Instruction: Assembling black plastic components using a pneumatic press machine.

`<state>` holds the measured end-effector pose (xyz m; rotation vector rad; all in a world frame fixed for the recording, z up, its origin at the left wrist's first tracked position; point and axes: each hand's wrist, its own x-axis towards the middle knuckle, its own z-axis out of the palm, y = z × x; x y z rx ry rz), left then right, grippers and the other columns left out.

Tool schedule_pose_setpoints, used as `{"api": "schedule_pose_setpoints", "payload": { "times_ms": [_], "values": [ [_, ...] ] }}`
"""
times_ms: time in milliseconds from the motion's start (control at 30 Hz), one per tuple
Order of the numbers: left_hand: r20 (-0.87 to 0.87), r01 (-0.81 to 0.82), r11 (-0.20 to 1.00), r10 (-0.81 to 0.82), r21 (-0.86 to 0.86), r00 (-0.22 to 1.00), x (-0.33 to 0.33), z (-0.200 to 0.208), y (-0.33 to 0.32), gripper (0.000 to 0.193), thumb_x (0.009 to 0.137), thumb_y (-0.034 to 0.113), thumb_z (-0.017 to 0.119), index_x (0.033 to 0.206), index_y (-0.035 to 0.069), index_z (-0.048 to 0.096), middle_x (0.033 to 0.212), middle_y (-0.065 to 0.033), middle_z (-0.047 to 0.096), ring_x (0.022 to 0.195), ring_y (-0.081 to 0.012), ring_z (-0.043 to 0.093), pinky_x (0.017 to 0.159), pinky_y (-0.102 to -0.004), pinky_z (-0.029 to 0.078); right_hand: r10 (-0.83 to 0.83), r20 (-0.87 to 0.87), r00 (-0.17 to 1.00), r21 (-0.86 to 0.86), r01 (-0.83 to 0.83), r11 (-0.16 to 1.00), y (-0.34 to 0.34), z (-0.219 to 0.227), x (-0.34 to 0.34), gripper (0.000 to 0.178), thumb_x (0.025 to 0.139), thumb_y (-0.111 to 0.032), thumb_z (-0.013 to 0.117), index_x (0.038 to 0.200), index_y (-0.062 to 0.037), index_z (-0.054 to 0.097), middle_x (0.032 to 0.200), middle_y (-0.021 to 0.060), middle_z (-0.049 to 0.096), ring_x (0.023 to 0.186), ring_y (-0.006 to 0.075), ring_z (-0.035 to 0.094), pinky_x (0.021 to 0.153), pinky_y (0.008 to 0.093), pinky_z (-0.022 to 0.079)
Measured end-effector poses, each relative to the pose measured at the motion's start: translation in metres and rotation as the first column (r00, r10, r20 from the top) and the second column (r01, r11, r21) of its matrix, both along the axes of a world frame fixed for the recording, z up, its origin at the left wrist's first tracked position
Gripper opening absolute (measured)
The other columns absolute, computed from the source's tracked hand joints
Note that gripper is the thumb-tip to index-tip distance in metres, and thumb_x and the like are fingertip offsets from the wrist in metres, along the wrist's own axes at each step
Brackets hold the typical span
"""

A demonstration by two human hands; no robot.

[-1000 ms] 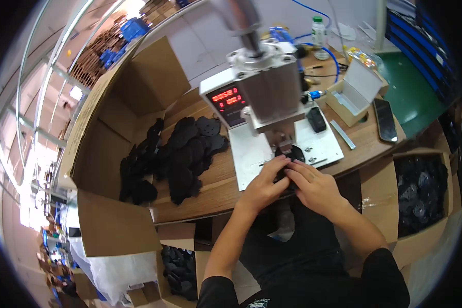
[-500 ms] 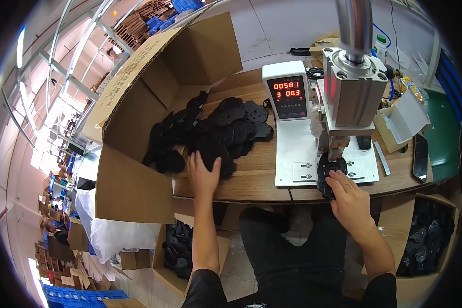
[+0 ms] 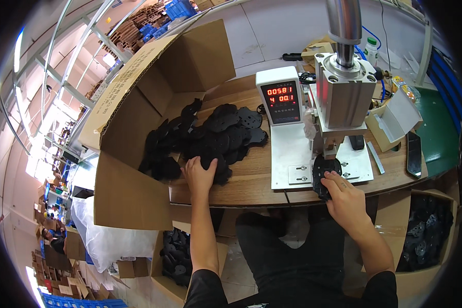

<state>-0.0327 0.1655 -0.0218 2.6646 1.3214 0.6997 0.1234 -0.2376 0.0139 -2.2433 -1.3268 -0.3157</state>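
Note:
My right hand (image 3: 347, 203) grips the near end of a round black plastic part (image 3: 321, 178) between thumb and fingers. The far end of that part lies under the ram of a metal bench press (image 3: 342, 95), above its white base plate. Whether the ram touches the part is hard to see. On the left, my left hand (image 3: 199, 177) rests at the near edge of a heap of flat black discs (image 3: 223, 138). Its fingers and thumb are apart, with the fingertips against the dark pieces; no single disc is clearly held.
A large open carton (image 3: 133, 197) lies on its side around the heap's left. The counter box (image 3: 279, 96) with red digits adjoins the press. Right of it are a steel strip (image 3: 376, 157), phone (image 3: 414, 154) and small open box (image 3: 395, 123). Cartons of black parts (image 3: 175, 256) (image 3: 426, 233) flank my legs.
The whole view has shifted slightly. The lower red digits on the counter box have changed. My left fingers look a little more curled at the heap; my right hand keeps its hold on the part.

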Motion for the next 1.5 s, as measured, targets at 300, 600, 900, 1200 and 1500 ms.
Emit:
{"api": "schedule_pose_setpoints", "payload": {
  "times_ms": [300,600,900,1200,1500],
  "values": [
    [0.189,0.131,0.968,-0.173,0.215,0.967,-0.025,0.019,0.022,0.026,0.097,0.022,0.06,0.1,-0.001,0.071,0.107,-0.019,0.072,0.094,-0.0337,0.07,0.089,-0.0411,0.054,0.018,0.033,0.999,-0.002,-0.018,1.0,0.0,-0.003,0.0,0.042,0.073,-0.001,0.072,0.114,-0.0056,0.065,0.126,0.0116,0.068,0.121,0.0261,0.065,0.089,0.0351,0.058],
    [0.72,0.436,0.881,-0.18,-0.185,0.67,-0.031,0.043,-0.038,0.024,0.091,0.006,0.073,0.113,0.001,0.066,0.107,-0.0084,0.071,0.095,-0.0143,0.066,0.085,-0.0277,0.051,-0.025,0.024,0.999,0.023,0.024,0.999,-0.002,-0.001,-0.001,0.039,0.074,-0.001,0.071,0.112,-0.0045,0.065,0.125,0.0121,0.069,0.119,0.0273,0.066,0.09,0.0362,0.058],
    [0.627,0.654,0.657,-0.339,-0.376,0.701,-0.042,0.06,-0.104,0.043,0.088,-0.003,0.071,0.13,0.003,0.06,0.102,-0.0034,0.064,0.09,-0.0079,0.061,0.078,-0.0228,0.05,-0.011,0.011,1.0,0.029,0.01,1.0,-0.002,-0.003,-0.001,0.04,0.074,-0.003,0.072,0.113,-0.006,0.065,0.126,0.0108,0.069,0.122,0.0251,0.064,0.091,0.0356,0.058],
    [0.65,0.835,0.432,-0.533,-0.341,0.541,-0.017,0.062,-0.127,0.021,0.085,-0.01,0.069,0.104,-0.002,0.07,0.109,-0.0107,0.072,0.103,-0.0161,0.068,0.091,-0.0279,0.053,-0.02,-0.074,0.997,0.134,0.029,0.991,-0.006,-0.003,0.001,0.041,0.074,-0.006,0.073,0.114,-0.0062,0.065,0.119,0.0111,0.07,0.114,0.0276,0.067,0.089,0.0375,0.058],
    [0.373,0.991,0.042,-0.928,0.131,-0.01,0.023,0.034,-0.175,0.022,0.077,-0.009,0.069,0.096,0.003,0.065,0.121,-0.0187,0.071,0.116,-0.0347,0.068,0.103,-0.052,0.053,-0.047,-0.434,0.9,0.481,0.275,0.833,-0.071,0.025,0.002,0.03,0.075,0.0,0.073,0.104,-0.0025,0.071,0.095,0.0137,0.073,0.083,0.0235,0.072,0.075,0.0312,0.055]
  ]
}}
